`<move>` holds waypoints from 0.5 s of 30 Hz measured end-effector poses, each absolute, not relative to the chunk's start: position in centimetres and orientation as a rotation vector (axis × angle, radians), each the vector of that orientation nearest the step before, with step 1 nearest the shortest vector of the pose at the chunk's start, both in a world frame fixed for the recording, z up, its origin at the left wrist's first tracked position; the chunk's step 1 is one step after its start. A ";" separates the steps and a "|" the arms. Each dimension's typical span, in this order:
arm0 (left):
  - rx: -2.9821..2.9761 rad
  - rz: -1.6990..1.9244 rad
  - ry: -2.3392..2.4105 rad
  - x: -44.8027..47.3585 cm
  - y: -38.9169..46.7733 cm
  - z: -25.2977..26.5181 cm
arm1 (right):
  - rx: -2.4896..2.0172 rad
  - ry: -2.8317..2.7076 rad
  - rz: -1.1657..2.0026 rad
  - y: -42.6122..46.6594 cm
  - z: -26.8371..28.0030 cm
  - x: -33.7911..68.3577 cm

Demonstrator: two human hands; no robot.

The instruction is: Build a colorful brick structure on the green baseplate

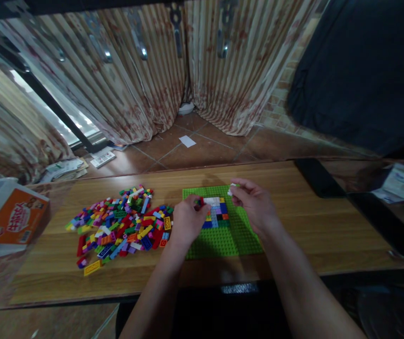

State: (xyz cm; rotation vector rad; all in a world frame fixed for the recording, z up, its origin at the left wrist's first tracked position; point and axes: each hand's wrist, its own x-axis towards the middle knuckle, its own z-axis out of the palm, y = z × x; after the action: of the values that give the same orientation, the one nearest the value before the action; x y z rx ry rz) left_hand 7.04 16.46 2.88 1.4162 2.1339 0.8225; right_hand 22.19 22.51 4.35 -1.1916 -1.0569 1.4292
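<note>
A green studded baseplate [237,242] lies on the wooden table in front of me. On it sits a flat patch of joined toy building bricks [218,215] in white, blue, orange, black and other colours. My left hand [188,219] is closed at the patch's left edge, thumb and fingers around a small dark red brick [201,201]. Whether that brick is fixed to the patch is hidden. Over the plate's right side, my right hand [253,202] pinches a small white brick [230,190], apart from the patch.
Left of the plate spreads a large pile of loose coloured bricks [120,226]. A clear plastic box with an orange label [18,216] stands at the table's left end. Toward the right lie a black phone-like slab [320,178] and another dark flat object [385,221].
</note>
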 end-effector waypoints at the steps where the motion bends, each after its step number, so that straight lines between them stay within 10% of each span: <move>1: 1.425 0.825 2.114 6.9 16.4 2.9 | -1.195 -1.065 1.428 22.5 4.3 22.2; 15: 1.548 0.805 1.885 4.9 17.0 2.1 | -1.210 -1.128 1.389 22.4 4.3 22.1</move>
State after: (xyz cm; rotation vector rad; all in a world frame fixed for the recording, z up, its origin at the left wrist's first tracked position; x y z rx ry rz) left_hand 4.90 17.03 2.14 1.5480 1.8849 0.8049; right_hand 22.12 22.40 4.26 -1.2104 -1.1282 1.3892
